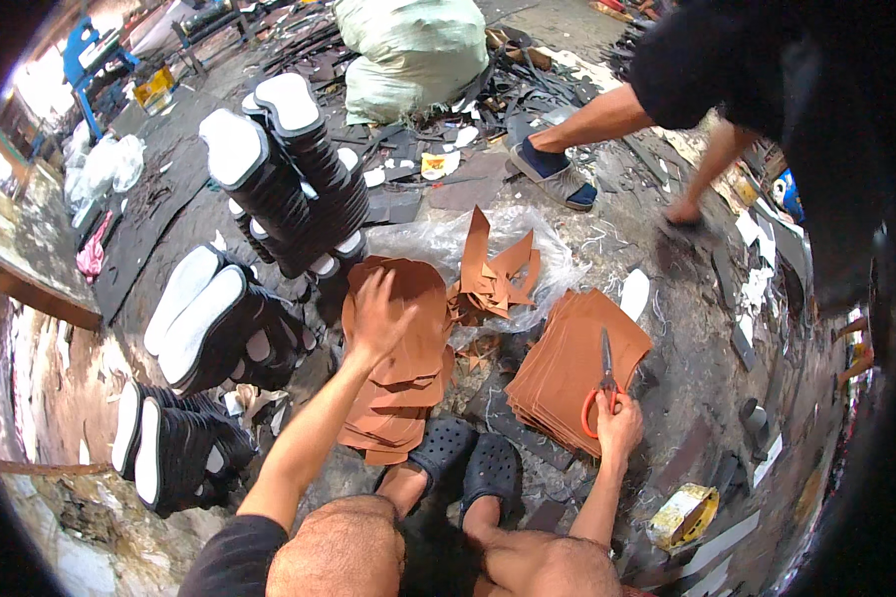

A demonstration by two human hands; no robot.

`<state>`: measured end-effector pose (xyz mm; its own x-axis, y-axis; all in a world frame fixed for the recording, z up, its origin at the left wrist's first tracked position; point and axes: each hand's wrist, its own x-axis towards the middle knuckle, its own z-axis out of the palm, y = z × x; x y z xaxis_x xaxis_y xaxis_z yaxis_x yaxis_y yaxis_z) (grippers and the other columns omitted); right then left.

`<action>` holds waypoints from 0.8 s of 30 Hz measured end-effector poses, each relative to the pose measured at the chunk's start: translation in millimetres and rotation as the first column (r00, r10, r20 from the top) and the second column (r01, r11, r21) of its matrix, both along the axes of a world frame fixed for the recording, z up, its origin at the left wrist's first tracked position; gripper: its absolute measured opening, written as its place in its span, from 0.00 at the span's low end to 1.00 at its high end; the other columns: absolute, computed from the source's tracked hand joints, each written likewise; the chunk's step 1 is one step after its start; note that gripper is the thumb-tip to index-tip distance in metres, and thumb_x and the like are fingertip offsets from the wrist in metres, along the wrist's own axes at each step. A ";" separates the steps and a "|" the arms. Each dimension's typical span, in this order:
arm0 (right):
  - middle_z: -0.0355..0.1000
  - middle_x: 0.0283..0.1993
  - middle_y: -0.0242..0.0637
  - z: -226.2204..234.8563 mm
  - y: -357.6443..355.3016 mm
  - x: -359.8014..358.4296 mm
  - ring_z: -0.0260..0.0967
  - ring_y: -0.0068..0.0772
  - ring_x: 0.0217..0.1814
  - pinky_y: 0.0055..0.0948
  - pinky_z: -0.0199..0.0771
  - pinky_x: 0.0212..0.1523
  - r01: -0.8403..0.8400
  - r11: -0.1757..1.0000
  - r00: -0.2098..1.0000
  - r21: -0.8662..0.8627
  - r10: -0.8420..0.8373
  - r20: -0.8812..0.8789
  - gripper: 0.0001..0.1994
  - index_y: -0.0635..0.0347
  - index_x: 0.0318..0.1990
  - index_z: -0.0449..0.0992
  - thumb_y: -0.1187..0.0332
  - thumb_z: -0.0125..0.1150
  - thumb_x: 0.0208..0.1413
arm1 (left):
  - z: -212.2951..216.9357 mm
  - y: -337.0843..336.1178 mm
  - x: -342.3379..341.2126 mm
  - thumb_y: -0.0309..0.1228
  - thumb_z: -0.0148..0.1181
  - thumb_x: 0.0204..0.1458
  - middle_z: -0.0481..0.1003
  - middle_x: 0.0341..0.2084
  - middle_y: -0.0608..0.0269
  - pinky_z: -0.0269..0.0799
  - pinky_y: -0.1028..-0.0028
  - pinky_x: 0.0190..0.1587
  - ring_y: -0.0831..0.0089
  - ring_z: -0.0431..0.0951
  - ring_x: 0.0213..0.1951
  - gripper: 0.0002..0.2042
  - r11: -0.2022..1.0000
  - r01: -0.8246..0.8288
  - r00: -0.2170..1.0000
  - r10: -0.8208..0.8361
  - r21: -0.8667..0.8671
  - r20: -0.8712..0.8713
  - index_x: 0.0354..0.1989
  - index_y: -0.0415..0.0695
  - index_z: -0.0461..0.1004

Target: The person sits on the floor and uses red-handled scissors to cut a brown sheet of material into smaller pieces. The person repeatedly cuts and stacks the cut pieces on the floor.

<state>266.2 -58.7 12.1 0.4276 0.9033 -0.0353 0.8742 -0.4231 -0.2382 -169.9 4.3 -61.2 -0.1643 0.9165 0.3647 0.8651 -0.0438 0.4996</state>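
My left hand [376, 320] lies on a tall pile of brown sole-shaped sheets [415, 282], its fingers stretched and spread over the top piece. More brown sheets [380, 426] fan out below it toward my feet. In my right hand [618, 423] is a pair of scissors [606, 354] with orange handles; its blades point away from me over a second stack of brown sheets [560, 350]. That stack's pieces are broader, with straighter edges. Between the two stacks, brown offcuts [498, 278] are heaped on clear plastic [560, 245].
Tall stacks of black soles with white tops [294, 189] stand at the left, with more black-and-white soles [209, 318] nearer. A full pale sack [418, 55] sits at the back. Another person's leg [597, 121] is at the right. A yellow tin [683, 515] and dark scraps litter the floor.
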 end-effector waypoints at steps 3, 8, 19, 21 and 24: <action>0.74 0.46 0.37 19.6 0.5 -10.0 0.74 0.43 0.47 0.42 0.74 0.43 -0.035 0.983 0.999 0.181 0.034 0.010 0.19 0.60 0.43 0.78 0.53 0.66 0.53 | -28.0 61.2 -6.3 0.48 0.60 0.53 0.66 0.57 0.45 0.51 0.51 0.65 0.50 0.61 0.61 0.31 0.999 0.026 0.992 -0.023 0.023 -0.122 0.60 0.40 0.66; 0.73 0.45 0.40 25.3 -0.4 -35.5 0.74 0.44 0.46 0.39 0.74 0.44 -0.117 0.900 0.958 0.420 0.213 -0.190 0.14 0.61 0.44 0.78 0.62 0.66 0.53 | -26.2 70.8 -0.9 0.55 0.54 0.55 0.70 0.46 0.47 0.53 0.49 0.59 0.54 0.64 0.54 0.26 0.891 0.280 0.918 -0.357 -0.356 -0.172 0.49 0.44 0.74; 0.73 0.50 0.41 -20.3 79.5 -232.5 0.70 0.45 0.54 0.41 0.71 0.53 -0.729 0.538 0.437 0.423 0.842 -0.316 0.16 0.60 0.46 0.77 0.60 0.62 0.55 | -5.5 -157.5 -5.1 0.37 0.68 0.50 0.59 0.63 0.51 0.55 0.59 0.66 0.59 0.61 0.63 0.38 0.643 -0.689 0.326 0.688 -0.336 0.649 0.67 0.37 0.56; 0.69 0.58 0.49 -48.9 109.2 -272.9 0.65 0.48 0.62 0.43 0.68 0.59 -0.812 0.464 0.379 0.354 0.881 -0.284 0.24 0.59 0.55 0.72 0.54 0.59 0.57 | -22.3 -223.0 1.1 0.48 0.67 0.49 0.66 0.57 0.55 0.61 0.59 0.61 0.58 0.66 0.59 0.36 0.625 -0.255 -0.288 0.679 -0.738 0.675 0.65 0.49 0.60; 0.71 0.56 0.53 -103.3 140.1 -318.3 0.69 0.51 0.59 0.43 0.70 0.57 -0.839 0.404 0.439 0.364 0.898 0.016 0.34 0.59 0.59 0.68 0.42 0.58 0.54 | 8.0 -227.8 21.0 0.55 0.64 0.50 0.62 0.63 0.55 0.62 0.49 0.61 0.57 0.62 0.62 0.38 0.671 0.301 -0.506 0.715 -0.678 0.482 0.66 0.50 0.59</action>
<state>-52.1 81.4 -91.2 -0.5819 0.7550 0.3023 0.6626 0.6557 -0.3620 -148.8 -223.5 -53.2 0.0645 0.4249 -0.9029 -0.8549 0.4903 0.1696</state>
